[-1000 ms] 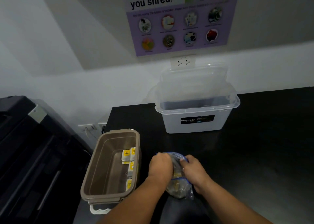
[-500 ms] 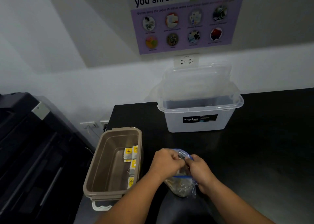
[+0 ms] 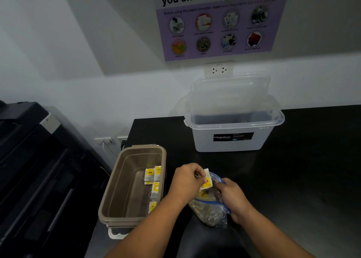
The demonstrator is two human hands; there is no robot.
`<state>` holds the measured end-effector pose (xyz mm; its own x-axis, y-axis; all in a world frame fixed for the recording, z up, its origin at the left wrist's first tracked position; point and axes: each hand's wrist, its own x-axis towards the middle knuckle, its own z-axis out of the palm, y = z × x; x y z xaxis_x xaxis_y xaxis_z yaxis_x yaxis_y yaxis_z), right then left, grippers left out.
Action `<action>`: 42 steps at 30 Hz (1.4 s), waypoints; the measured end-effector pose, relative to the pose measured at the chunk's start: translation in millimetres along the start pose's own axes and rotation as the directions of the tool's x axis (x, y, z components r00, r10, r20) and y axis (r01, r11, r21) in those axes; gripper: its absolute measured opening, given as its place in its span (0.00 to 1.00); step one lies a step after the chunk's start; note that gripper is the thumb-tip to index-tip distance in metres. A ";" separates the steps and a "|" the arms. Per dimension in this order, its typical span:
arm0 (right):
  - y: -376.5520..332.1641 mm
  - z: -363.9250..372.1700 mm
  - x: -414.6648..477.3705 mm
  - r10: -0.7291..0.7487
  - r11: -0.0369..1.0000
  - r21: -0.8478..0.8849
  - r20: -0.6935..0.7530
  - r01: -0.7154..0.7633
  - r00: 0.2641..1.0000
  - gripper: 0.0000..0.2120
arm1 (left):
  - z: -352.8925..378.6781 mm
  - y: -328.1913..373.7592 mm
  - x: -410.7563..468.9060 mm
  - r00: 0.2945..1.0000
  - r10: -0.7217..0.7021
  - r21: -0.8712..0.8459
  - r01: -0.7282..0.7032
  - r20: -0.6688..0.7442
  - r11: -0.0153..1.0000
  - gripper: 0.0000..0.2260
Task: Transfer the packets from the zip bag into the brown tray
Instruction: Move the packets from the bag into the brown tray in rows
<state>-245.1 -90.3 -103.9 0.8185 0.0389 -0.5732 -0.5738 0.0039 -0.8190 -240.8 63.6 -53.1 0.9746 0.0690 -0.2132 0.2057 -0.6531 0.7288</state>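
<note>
Head view puts us partway through: several tea packets [image 3: 150,174] already lie in the brown tray [image 3: 110,197] along its right wall. The zip bag [image 3: 211,214] on the tabletop [image 3: 293,179] looks well filled, so we judge much of the transfer remains. Our left hand [image 3: 186,179] pinches one yellow-labelled packet [image 3: 206,182] just above the bag's mouth. Our right hand [image 3: 233,196] grips the bag's blue-zipped edge. Both hands sit close together over the bag, just right of the tray. The pinched packet is near the tray but not over it.
</note>
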 end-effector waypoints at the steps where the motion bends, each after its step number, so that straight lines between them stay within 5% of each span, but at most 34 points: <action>1: 0.1 -0.1 -0.1 0.004 1.000 0.003 0.004 -0.004 1.000 0.08 | 0.0 -0.1 -0.5 1.000 0.008 -0.008 -0.008 -0.014 1.000 0.09; 5: -1.3 0.4 -2.2 0.014 1.000 0.021 0.016 -0.014 1.000 0.08 | -0.4 0.9 -2.7 1.000 0.028 -0.059 -0.027 0.013 0.998 0.15; 8: -0.9 0.6 -1.3 0.014 0.999 0.032 0.012 -0.015 1.000 0.08 | -6.3 3.0 -1.3 0.996 0.086 -0.103 -0.087 -0.018 0.991 0.08; 12: -1.1 1.2 0.0 0.028 0.998 0.056 0.014 -0.029 1.000 0.09 | -27.8 4.8 2.4 0.990 0.120 -0.363 -0.140 -0.077 0.921 0.10; 18: -3.1 1.8 2.6 0.034 0.999 0.038 0.022 -0.034 0.999 0.09 | -88.2 -1.4 -0.4 0.946 0.042 -0.481 -0.202 -0.323 0.853 0.15; 26: -3.1 1.8 4.0 0.054 0.998 0.034 0.022 -0.055 0.998 0.09 | -125.8 -54.0 3.1 0.910 -0.281 -0.510 0.093 -0.306 0.855 0.11; 42: -2.6 4.2 2.2 0.073 0.997 -0.026 -0.003 -0.074 0.997 0.08 | -93.1 -144.5 52.3 0.794 -0.560 -0.286 0.494 -0.237 0.821 0.08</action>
<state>-241.9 -86.1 -102.9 0.7742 0.0363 -0.6319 -0.6314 -0.0251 -0.7750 -211.2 231.8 -109.0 0.6792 0.5995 -0.4234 0.6760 -0.2865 0.6789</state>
